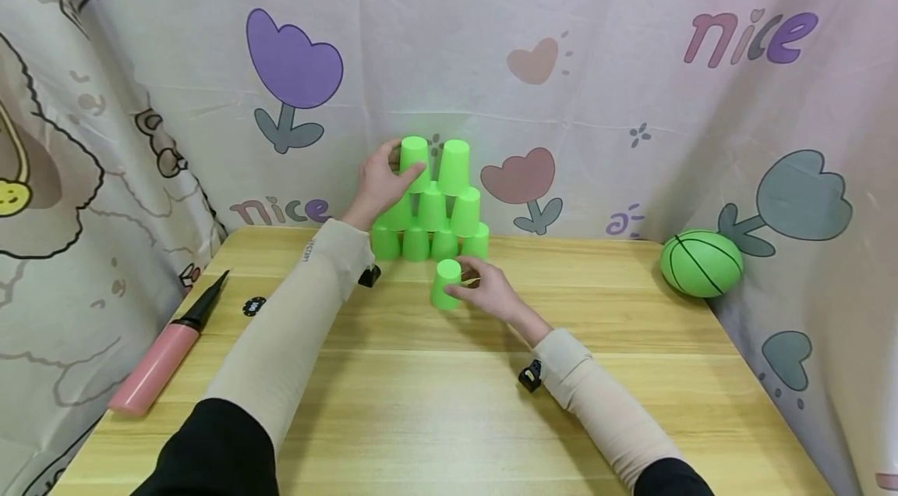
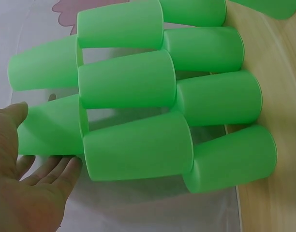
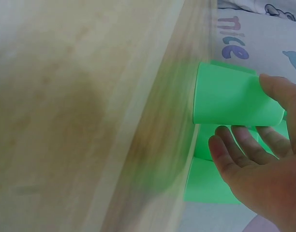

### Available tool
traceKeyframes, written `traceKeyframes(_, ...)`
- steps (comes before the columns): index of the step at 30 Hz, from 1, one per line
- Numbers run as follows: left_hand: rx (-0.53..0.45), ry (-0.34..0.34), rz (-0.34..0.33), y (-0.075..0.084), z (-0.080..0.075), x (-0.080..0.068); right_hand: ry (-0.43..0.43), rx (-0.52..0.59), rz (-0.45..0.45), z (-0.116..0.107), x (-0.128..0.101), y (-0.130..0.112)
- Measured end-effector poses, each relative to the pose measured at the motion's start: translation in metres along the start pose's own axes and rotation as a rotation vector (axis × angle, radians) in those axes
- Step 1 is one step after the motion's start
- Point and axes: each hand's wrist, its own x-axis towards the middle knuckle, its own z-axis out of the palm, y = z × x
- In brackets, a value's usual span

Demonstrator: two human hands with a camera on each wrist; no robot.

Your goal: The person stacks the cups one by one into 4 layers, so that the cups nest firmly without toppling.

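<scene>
Left hand (image 1: pixel 379 182) is up at the top of the cup pyramid (image 1: pixel 431 227), fingers and thumb curled round the top-left cup (image 1: pixel 414 157) and holding it on the uppermost row. Beside it, touching or nearly so, stands the top-right cup (image 1: pixel 454 165), upside down like all the others. From the left wrist view the palm (image 2: pixel 22 188) sits just beside the stack, fingertips against the cup (image 2: pixel 49 130), with rows of green cups lying across the picture.

Down in front, the right hand (image 1: pixel 487 292) has its fingers wrapped round a single loose cup (image 1: pixel 445 284), which stands upside down on the wooden surface (image 1: pixel 449 402) just in front of the pyramid's bottom row. The right wrist view shows the thumb and fingers (image 3: pixel 257 164) closed on that cup (image 3: pixel 230 96), though the picture is blurred.

Off to the left edge of the surface lies a pink hand pump (image 1: pixel 164 352) with a black nozzle, and a small black disc (image 1: pixel 254 306) sits near it. At the far right corner rests a green ball (image 1: pixel 700 263) against the flowered curtain (image 1: pixel 596 90).
</scene>
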Motion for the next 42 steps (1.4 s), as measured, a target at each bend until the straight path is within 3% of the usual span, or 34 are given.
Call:
traceKeyframes(4,-0.053,-0.009,-0.020,-0.004,-0.003,0.000,0.003,0.008,-0.002,-0.001,-0.001,0.000)
traceKeyframes(8,-0.092,0.030,-0.036,-0.014,-0.012,-0.004,0.009,-0.006,0.015,-0.002,-0.001,-0.001)
traceKeyframes(15,-0.044,0.052,-0.046,-0.053,-0.027,-0.017,0.029,-0.036,0.037,-0.008,-0.003,-0.007)
traceKeyframes(24,0.055,-0.050,-0.048,-0.100,-0.028,-0.036,0.070,-0.048,0.018,-0.018,-0.002,-0.013)
traceKeyframes(33,0.076,-0.161,-0.120,-0.116,-0.017,-0.051,0.064,-0.039,-0.006,-0.025,-0.002,-0.020)
traceKeyframes(42,0.046,-0.175,-0.113,-0.124,-0.011,-0.056,0.071,-0.038,-0.028,-0.029,-0.002,-0.029)
